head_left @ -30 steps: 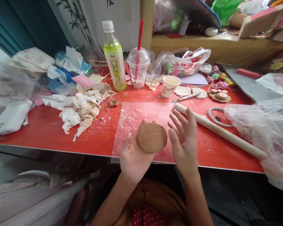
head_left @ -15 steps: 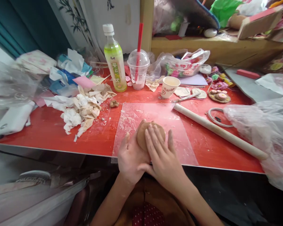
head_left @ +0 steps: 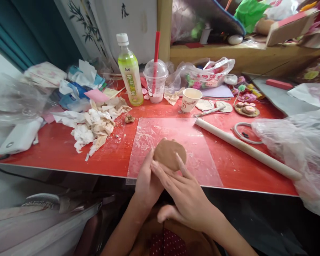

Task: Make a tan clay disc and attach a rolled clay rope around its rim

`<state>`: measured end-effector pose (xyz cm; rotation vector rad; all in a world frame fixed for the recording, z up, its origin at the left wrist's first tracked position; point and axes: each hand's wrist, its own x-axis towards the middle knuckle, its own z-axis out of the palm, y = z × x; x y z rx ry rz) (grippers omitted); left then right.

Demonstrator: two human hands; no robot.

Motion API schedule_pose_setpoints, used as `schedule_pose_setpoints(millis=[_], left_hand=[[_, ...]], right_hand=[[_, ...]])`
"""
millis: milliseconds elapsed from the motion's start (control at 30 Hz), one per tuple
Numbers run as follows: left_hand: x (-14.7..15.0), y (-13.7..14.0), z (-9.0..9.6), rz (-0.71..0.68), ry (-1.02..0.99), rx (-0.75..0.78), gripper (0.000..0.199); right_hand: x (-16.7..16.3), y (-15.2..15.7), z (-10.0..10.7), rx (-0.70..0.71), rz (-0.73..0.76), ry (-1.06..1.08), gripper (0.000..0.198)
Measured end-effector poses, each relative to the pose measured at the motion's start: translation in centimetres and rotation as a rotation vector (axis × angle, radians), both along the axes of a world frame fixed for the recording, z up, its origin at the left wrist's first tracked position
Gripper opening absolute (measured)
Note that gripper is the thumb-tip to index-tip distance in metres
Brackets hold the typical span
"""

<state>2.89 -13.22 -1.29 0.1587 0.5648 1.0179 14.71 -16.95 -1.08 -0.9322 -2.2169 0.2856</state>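
Observation:
A flat, rounded disc of brown clay rests against the fingers of my left hand, above the table's front edge. My left thumb lies along the disc's left side, and fingertips show behind its far rim. My right hand lies across the near edge of the disc with its fingers stretched out; one fingertip touches the clay's face at the right. The right thumb points away from the clay, toward my body. Below the disc lies a clear plastic sheet with whitish smears.
A rolling pin lies slantwise at the right, beside a crumpled plastic bag. A paper cup, a lidded cup with straw and a drink bottle stand behind. Crumpled tissues and a small clay lump are at left.
My right hand has slid from the top of the clay disc down to its near edge, uncovering its face. The left hand has turned, tilting the disc toward me.

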Motion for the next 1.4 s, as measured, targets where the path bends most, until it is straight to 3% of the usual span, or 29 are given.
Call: schedule_pose_setpoints(millis=[33,100,200,300,400,467,800,1067,1400], left_hand=[[0.0,0.2,0.0,0.038,0.037,-0.004,0.036],[0.2,0.6,-0.1,0.134,0.124,0.041,0.03],[0.4,0.7,-0.3,0.171,0.231,0.118,0.025],[0.6,0.5,-0.1,0.123,0.258,0.126,0.024],[0.6,0.2,0.2,0.07,0.273,0.175,0.024],[0.6,0.2,0.2,0.047,0.307,0.223,0.025],[0.4,0.2,-0.2,0.052,0.48,0.37,0.024],[-0.6,0.2,0.9,0.115,0.988,0.599,0.021],[-1.8,1.1,0.7,-0.075,0.763,0.477,0.039]], right_hand=[[0.1,-0.5,0.0,-0.057,-0.016,0.131,0.052],[0.6,-1.2,0.0,-0.166,-0.206,0.454,0.038],[0.9,-0.3,-0.2,-0.321,-0.453,0.96,0.035],[0.6,1.8,-0.7,-0.606,-0.329,1.188,0.036],[0.1,3.2,-1.2,-0.85,-0.214,1.172,0.044],[-0.3,3.4,-1.4,-0.911,-0.188,1.136,0.047],[-0.7,2.8,-1.5,-0.986,-0.185,1.222,0.046],[-0.2,2.3,-1.9,-1.018,-0.19,1.029,0.041],[0.2,2.3,-0.6,-1.144,-0.12,1.054,0.036]])
